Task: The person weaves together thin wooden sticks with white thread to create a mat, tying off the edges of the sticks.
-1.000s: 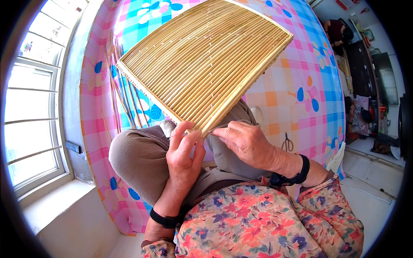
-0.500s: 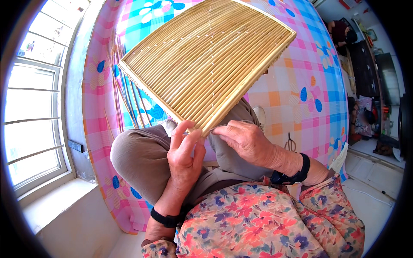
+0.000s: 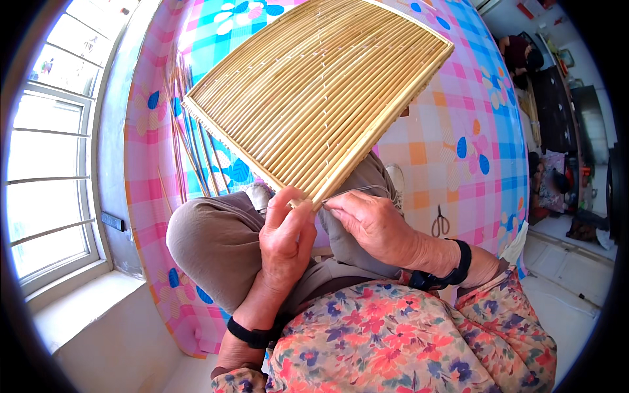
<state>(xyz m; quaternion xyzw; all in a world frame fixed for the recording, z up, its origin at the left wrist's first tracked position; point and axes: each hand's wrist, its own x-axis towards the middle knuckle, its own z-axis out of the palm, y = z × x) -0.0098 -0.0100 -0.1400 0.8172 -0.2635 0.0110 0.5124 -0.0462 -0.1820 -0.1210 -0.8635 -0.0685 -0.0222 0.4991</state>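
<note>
A square panel of pale yellow reeds [image 3: 314, 92], with a raised rim and pale stitching, slants over my crossed legs. My left hand [image 3: 287, 239] grips its near corner, fingers bent over the rim. My right hand [image 3: 370, 232] is pinched just right of that corner on a thin strand [image 3: 350, 189], which loops back over my knuckles. The fine detail at my fingertips is hard to make out. Black scissors [image 3: 439, 224] lie on the checked mat to the right of my right hand.
Loose thin sticks [image 3: 196, 154] lie on the checked floral mat [image 3: 478, 131] to the left. A barred window [image 3: 49, 164] and sill [image 3: 92, 298] are at the left. At the far right, a person in dark clothing [image 3: 514, 52] is near dark furniture [image 3: 550, 111].
The reed panel has shifted slightly right. My right hand has moved a little downward, and my left hand slightly down and right, both staying at the same corner.
</note>
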